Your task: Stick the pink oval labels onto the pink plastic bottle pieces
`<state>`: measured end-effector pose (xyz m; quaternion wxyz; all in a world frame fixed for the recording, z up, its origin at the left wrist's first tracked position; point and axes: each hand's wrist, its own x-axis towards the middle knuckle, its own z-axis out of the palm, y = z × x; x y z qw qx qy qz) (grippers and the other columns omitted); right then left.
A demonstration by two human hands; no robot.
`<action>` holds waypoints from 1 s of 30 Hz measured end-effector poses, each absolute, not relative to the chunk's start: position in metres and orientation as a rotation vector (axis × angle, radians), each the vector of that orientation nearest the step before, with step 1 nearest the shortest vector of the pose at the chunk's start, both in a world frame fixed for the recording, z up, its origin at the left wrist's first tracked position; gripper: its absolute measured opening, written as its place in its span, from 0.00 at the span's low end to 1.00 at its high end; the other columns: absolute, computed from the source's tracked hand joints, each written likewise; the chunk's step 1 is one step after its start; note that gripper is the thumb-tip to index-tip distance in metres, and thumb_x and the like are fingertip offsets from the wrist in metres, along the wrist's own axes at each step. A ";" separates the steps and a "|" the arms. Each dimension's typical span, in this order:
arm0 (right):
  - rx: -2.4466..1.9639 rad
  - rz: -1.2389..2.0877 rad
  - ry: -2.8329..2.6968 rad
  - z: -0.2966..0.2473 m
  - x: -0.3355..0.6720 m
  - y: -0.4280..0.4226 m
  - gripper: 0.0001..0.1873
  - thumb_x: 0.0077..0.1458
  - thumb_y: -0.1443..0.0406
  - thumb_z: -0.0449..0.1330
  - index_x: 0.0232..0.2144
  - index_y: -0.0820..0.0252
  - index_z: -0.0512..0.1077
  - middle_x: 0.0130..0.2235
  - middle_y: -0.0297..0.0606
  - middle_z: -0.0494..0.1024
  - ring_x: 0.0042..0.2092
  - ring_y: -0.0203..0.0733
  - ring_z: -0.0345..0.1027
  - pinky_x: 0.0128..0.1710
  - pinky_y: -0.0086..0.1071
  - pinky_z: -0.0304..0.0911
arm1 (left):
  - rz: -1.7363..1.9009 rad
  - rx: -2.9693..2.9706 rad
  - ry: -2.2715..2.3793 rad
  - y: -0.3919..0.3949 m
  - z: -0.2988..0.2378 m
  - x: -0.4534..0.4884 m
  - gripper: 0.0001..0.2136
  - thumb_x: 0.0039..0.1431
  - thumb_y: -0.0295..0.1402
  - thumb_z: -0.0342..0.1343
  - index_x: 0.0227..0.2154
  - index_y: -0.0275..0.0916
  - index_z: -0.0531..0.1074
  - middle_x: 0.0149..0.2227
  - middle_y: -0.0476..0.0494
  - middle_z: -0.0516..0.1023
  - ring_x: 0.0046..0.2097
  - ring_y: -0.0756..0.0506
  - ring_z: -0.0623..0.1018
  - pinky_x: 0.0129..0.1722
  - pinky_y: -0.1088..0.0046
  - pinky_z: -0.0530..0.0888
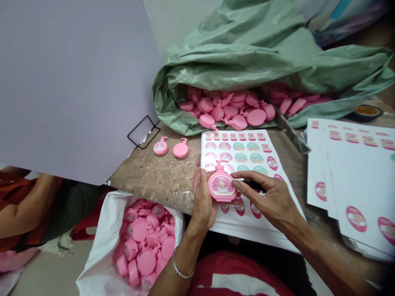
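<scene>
Holding pink bottle-shaped plastic piece (pixel 221 187) upright over label sheet (pixel 243 152), near desk (pixel 154 181) front edge: our left hand (pixel 203 201) curled round its left side, right hand (pixel 265 197) half-closed, fingertips (pixel 236 185) on its right shoulder, dark item (pixel 254 186) pinched; long axis pointed toward green sack (pixel 234 53).

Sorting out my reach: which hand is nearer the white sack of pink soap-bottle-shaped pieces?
Left: the left hand is just up and right of the white sack; the right hand is farther right.
</scene>
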<state>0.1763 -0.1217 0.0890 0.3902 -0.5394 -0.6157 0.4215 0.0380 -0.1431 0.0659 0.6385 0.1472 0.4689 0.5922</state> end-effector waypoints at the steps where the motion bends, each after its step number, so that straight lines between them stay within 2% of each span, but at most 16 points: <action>1: -1.368 1.072 -1.563 0.089 0.176 -0.122 0.19 0.47 0.52 0.65 0.33 0.61 0.79 0.27 0.37 0.78 0.27 0.37 0.70 0.26 0.26 0.67 | 1.350 0.335 1.075 -0.143 0.066 0.038 0.25 0.57 0.54 0.51 0.41 0.35 0.75 0.39 0.42 0.78 0.39 0.46 0.77 0.33 0.76 0.75; 9: -1.353 1.051 -1.603 0.090 0.174 -0.119 0.18 0.48 0.52 0.64 0.33 0.60 0.78 0.26 0.37 0.78 0.26 0.37 0.70 0.25 0.28 0.67 | 1.379 0.291 1.058 -0.141 0.070 0.038 0.25 0.55 0.56 0.52 0.37 0.35 0.75 0.36 0.43 0.79 0.39 0.45 0.78 0.32 0.75 0.75; 13: -1.363 0.970 -1.657 0.087 0.174 -0.120 0.19 0.50 0.50 0.62 0.35 0.60 0.77 0.26 0.36 0.77 0.26 0.37 0.69 0.25 0.29 0.65 | 1.345 0.314 0.963 -0.143 0.074 0.038 0.26 0.54 0.55 0.54 0.41 0.35 0.74 0.36 0.41 0.78 0.38 0.45 0.78 0.34 0.72 0.77; 15: -1.380 0.846 -1.735 0.086 0.176 -0.120 0.19 0.52 0.50 0.60 0.37 0.59 0.77 0.27 0.36 0.77 0.27 0.38 0.70 0.28 0.31 0.65 | 1.319 0.408 0.952 -0.145 0.074 0.036 0.22 0.52 0.48 0.60 0.43 0.35 0.72 0.35 0.43 0.76 0.35 0.46 0.77 0.34 0.72 0.77; 18: -1.437 0.479 -1.936 0.084 0.181 -0.117 0.21 0.54 0.50 0.58 0.40 0.59 0.76 0.31 0.40 0.79 0.32 0.44 0.72 0.39 0.40 0.64 | 1.289 0.533 0.977 -0.149 0.070 0.032 0.21 0.47 0.37 0.66 0.43 0.36 0.70 0.35 0.46 0.73 0.32 0.49 0.76 0.31 0.73 0.77; 21: -1.535 0.201 -2.005 0.082 0.183 -0.111 0.29 0.51 0.46 0.58 0.47 0.62 0.73 0.36 0.48 0.80 0.38 0.53 0.73 0.44 0.47 0.61 | 1.262 0.542 1.012 -0.151 0.067 0.033 0.23 0.48 0.36 0.65 0.47 0.37 0.66 0.37 0.45 0.73 0.33 0.48 0.76 0.28 0.73 0.78; 25: -1.444 0.573 -1.997 0.067 0.176 -0.096 0.40 0.47 0.44 0.60 0.57 0.59 0.63 0.48 0.49 0.76 0.44 0.52 0.73 0.41 0.43 0.66 | 1.136 0.614 0.966 -0.152 0.068 0.031 0.25 0.45 0.35 0.67 0.46 0.37 0.66 0.35 0.44 0.74 0.29 0.48 0.76 0.26 0.73 0.76; 28: -1.492 0.759 -1.933 0.050 0.178 -0.072 0.37 0.49 0.45 0.59 0.57 0.57 0.61 0.51 0.48 0.74 0.45 0.50 0.73 0.39 0.40 0.68 | 1.159 0.655 1.091 -0.150 0.067 0.009 0.22 0.48 0.40 0.65 0.43 0.36 0.68 0.36 0.41 0.76 0.32 0.45 0.78 0.29 0.69 0.76; 30: -1.583 0.728 -1.916 0.043 0.187 -0.047 0.33 0.51 0.46 0.58 0.54 0.57 0.64 0.47 0.47 0.76 0.44 0.50 0.74 0.38 0.39 0.67 | 1.256 0.720 1.396 -0.143 0.064 -0.020 0.18 0.52 0.45 0.61 0.39 0.35 0.71 0.33 0.42 0.76 0.32 0.45 0.77 0.32 0.68 0.75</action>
